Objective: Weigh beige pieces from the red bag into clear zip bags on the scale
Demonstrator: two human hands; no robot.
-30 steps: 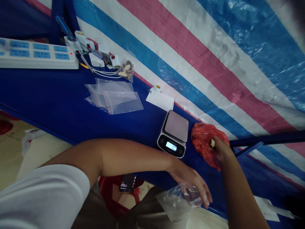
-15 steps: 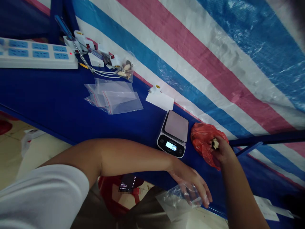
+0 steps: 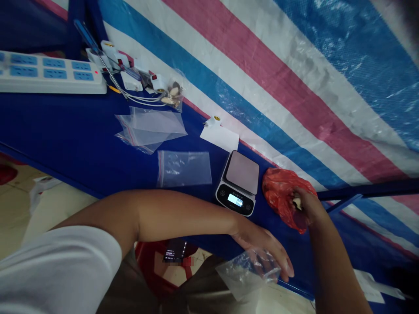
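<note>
My left hand (image 3: 266, 253) hangs over the table's front edge, its fingers closed on a clear plastic bag (image 3: 240, 274) that drapes below them. Some fingers show through the film. At the right, my right hand (image 3: 309, 207) reaches into the mouth of a crumpled red plastic bag (image 3: 278, 187), fingers curled round a small pale piece (image 3: 297, 203) whose kind I cannot make out. Between my left forearm and the red bag stands a digital kitchen scale (image 3: 242, 172), its display lit and its plate bare. A clear zip bag (image 3: 185, 169) lies flat left of it.
More zip bags (image 3: 150, 126) lie farther left. Behind them are a bag of brown and cream pieces (image 3: 173, 96), cables, white sockets and a screwdriver (image 3: 98, 52). A power strip (image 3: 52, 72) sits at far left. White paper (image 3: 221, 135) lies behind the scale. Striped sheeting (image 3: 248, 65) borders the table.
One clear zip bag has shifted from the pile toward the front right and lies apart. My right hand has moved slightly right within the red bag. My left hand is nearly still.
</note>
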